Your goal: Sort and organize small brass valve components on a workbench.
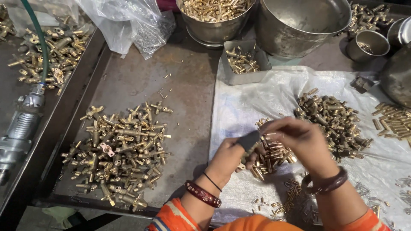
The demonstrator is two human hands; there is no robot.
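Fingers of the left hand [229, 159] are curled together around a small brass part, thumb covered by a dark sleeve-like cap [248, 140] that points toward 1 o'clock. Right hand [299, 141] sits just beside it at 3 o'clock, fingertips pinched together at the same spot; what exactly they pinch I cannot tell, motion blur. Both hands hover over a small heap of brass pins [274, 156] lying on the white plastic sheet [257, 102]

I note:
- dark brass sleeves pile [336, 122] at 2 o'clock from the hands, on the same sheet, near
- brass valve bodies [120, 149] heaped in the metal tray [188, 77] at 9 o'clock, well apart from the hands
- small square tin [245, 62] with a few brass bits at 12 o'clock
- two steel bowls behind it: one full of brass pieces [214, 13], one empty [299, 23]
- pneumatic tool [19, 128] with green hose [38, 42] at far 9 o'clock
- clear bag [128, 21] at 11 o'clock
- bangles on both wrists, orange sleeves at 6 o'clock
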